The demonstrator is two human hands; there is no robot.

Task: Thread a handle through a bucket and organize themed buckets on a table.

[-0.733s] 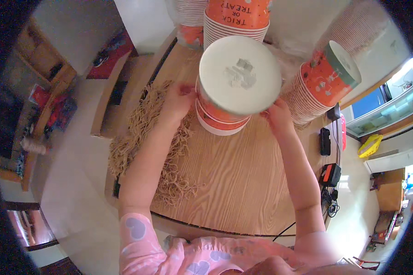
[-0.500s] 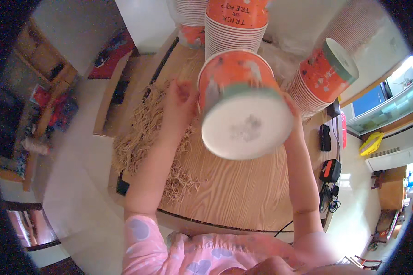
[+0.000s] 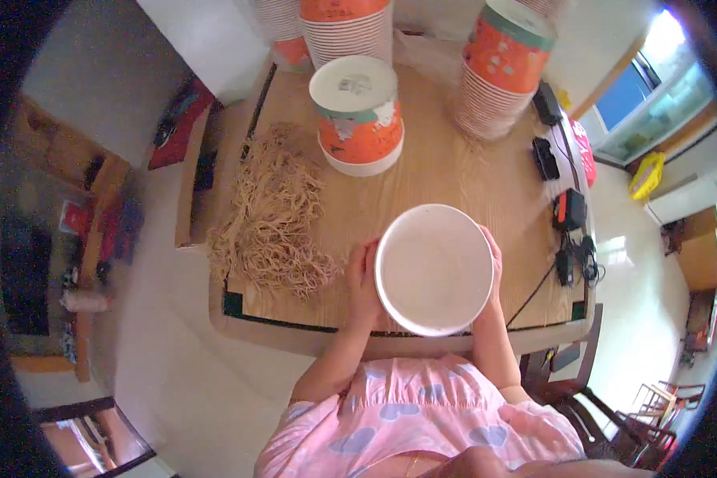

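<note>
Between my two hands is a round paper bucket, its mouth facing up and its plain white inside showing. It is close to my body, over the table's near edge. My left hand is pressed around its left side, and my right hand grips the right side; most of the fingers are behind the wall. Farther back, an orange paper bucket with a green band stands upside down on the table. Left of it lies a loose heap of tan crinkled strands, nearest my left hand.
Nested bucket stacks stand at the back and back right of the wooden table. Black adapters and cables line its right edge. An open cardboard box is at the left, and a dark chair stands lower right.
Earlier, my hands held an orange bucket with its base toward me, farther forward. Now they hold a bucket mouth-up near my body, and an upside-down one shows on the table.
</note>
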